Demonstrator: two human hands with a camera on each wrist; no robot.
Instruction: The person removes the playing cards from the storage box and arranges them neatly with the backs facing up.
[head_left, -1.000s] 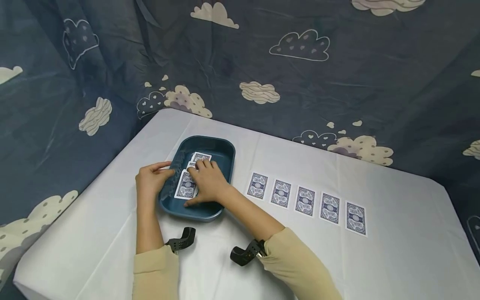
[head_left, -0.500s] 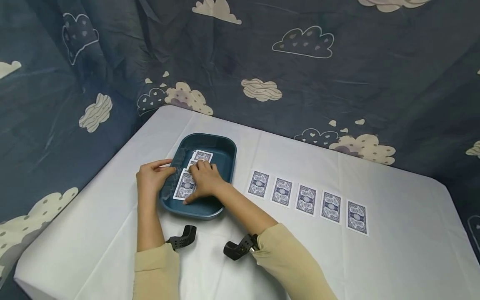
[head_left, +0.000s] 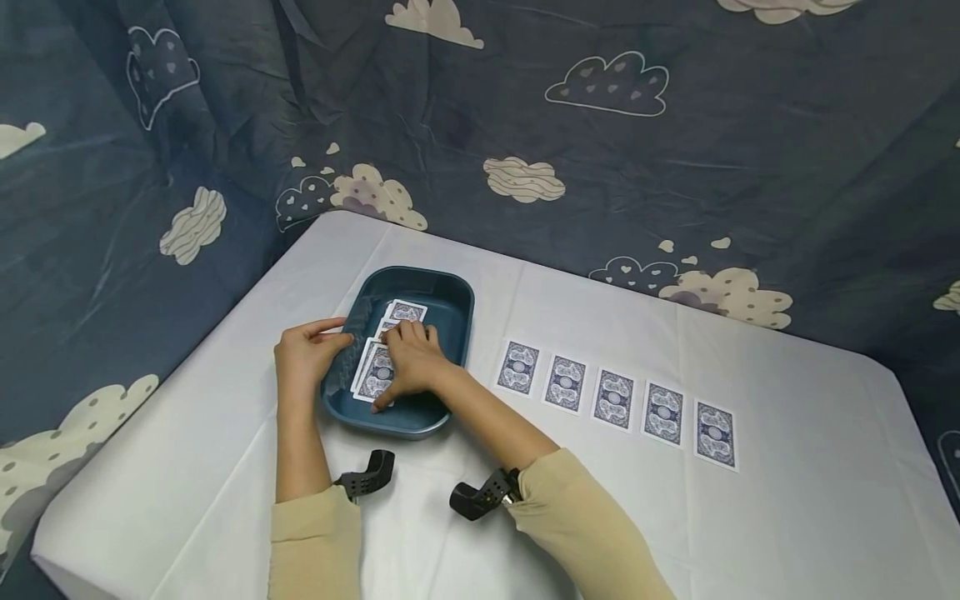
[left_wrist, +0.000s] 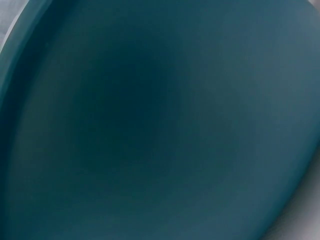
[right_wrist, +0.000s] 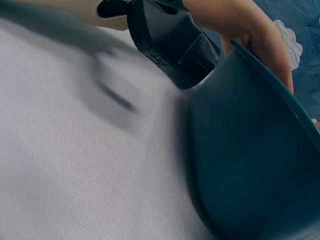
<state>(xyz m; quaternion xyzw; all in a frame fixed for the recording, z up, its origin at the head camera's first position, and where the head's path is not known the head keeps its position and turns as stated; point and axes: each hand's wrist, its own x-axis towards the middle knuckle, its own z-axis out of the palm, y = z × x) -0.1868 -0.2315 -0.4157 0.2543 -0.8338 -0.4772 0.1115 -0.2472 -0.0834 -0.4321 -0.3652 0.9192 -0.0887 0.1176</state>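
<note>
My left hand (head_left: 306,358) pinches the left rim of a dark teal tray (head_left: 447,293) between thumb and fingers. Inside the tray, my right hand (head_left: 416,362) holds a blue-backed playing card (head_left: 372,375), fingers at its upper part and thumb at its lower end. Part of that card is hidden beneath the hand, and the edge of another shows just to its left. Further back in the tray lie more playing cards (head_left: 407,312), overlapping. The tray's wall (right_wrist: 240,150) fills much of the right wrist view, where neither the right fingers nor the card appear.
Right of the tray, several playing cards (head_left: 615,399) lie face down in a slanting row on the white tablecloth (head_left: 810,467). A dark cloud-patterned curtain (head_left: 450,100) hangs behind and left of the table. Black wrist cameras (head_left: 476,500) stick out inward from both forearms.
The top card of the near pile has slid slightly right under the right hand, uncovering a card's edge at its left. The left hand keeps its hold on the rim. The view tilted a little.
</note>
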